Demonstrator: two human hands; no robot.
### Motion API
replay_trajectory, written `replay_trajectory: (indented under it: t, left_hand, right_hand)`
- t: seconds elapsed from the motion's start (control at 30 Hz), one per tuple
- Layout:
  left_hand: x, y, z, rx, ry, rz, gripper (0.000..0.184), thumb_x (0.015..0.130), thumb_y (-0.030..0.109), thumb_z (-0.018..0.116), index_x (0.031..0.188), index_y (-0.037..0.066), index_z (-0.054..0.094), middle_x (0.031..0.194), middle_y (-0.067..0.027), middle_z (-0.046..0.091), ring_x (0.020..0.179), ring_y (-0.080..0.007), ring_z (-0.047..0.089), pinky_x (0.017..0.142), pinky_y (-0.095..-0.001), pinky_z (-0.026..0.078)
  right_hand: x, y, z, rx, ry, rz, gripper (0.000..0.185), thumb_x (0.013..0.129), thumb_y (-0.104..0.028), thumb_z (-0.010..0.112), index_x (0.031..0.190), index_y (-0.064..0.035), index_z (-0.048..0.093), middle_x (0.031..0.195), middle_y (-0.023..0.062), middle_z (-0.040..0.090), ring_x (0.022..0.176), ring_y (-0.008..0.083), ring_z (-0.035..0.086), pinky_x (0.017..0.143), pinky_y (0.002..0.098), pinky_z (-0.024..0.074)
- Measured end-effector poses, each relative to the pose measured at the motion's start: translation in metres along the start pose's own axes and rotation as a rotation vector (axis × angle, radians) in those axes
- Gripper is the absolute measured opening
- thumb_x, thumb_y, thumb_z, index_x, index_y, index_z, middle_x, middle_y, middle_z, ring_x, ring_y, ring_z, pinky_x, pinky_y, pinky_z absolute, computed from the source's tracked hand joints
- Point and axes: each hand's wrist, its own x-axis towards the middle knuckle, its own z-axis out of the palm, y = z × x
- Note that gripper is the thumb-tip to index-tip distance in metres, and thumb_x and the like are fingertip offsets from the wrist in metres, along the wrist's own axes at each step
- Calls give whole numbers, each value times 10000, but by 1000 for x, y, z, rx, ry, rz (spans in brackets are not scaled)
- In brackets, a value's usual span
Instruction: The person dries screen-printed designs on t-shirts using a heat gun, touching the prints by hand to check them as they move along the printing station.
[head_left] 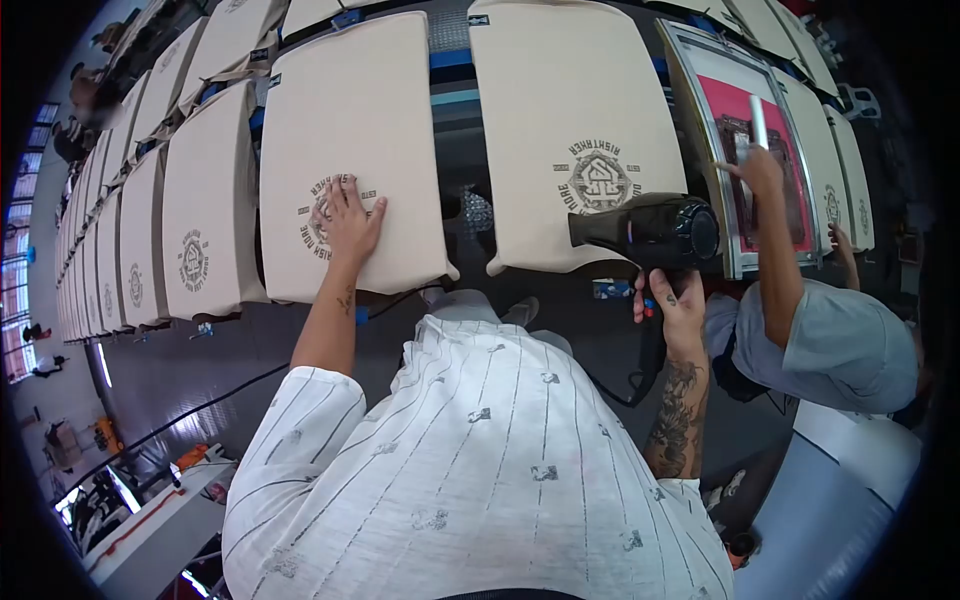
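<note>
My left hand (pixel 347 222) lies flat with fingers spread on a cream T-shirt (pixel 350 110), partly covering its dark round print. In my right hand (pixel 679 305) is a black hair dryer (pixel 650 232), gripped by its handle. The dryer's nozzle points left, over the lower edge of a second cream T-shirt (pixel 565 90). A dark round emblem (pixel 600 178) with lettering shows on that second shirt, just above the nozzle. Both shirts are stretched flat over boards.
At right, a co-worker (pixel 840 335) holds a white-handled tool over a framed printing screen (pixel 730 60) with pink and dark areas. More printed shirts (pixel 205 200) run in a row to the left. A cord (pixel 200 407) trails across the floor behind me.
</note>
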Motion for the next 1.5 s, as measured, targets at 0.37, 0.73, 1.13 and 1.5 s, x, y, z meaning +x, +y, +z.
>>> replay_trajectory:
  t: [0.37,0.73,1.13,1.5]
  left_hand:
    - [30,-13,-14,11,-104,-186,787,919,571,488,1518,113,263,1584,-170,189,1481,-323,147,1116,-679,89]
    - [44,-19,-6,25,-28,-233,786,933,600,438,1511,95,269,1580,-184,188,1480,-330,141,1124,-669,81]
    - [45,-15,-11,31,-26,-241,793,930,595,451,1503,75,277,1567,-208,196,1471,-351,156,1125,-667,85]
    - [-44,30,1,-19,82,-297,680,960,464,496,1472,46,336,1528,-193,308,1437,-342,255,1152,-562,179]
  right_hand:
    - [89,-32,-90,-123,118,-95,300,956,-225,634,1163,-57,495,844,63,599,594,130,576,502,252,472]
    - [159,-65,-2,-133,-51,27,307,955,-216,634,1158,-51,474,805,64,603,576,123,575,501,253,482]
    - [147,-73,-49,-198,67,10,311,972,-203,604,1214,-70,459,827,59,597,591,120,580,495,248,483]
    - [124,-58,-18,-58,-346,123,324,945,-168,640,1159,-21,446,846,96,612,588,137,586,494,265,493]
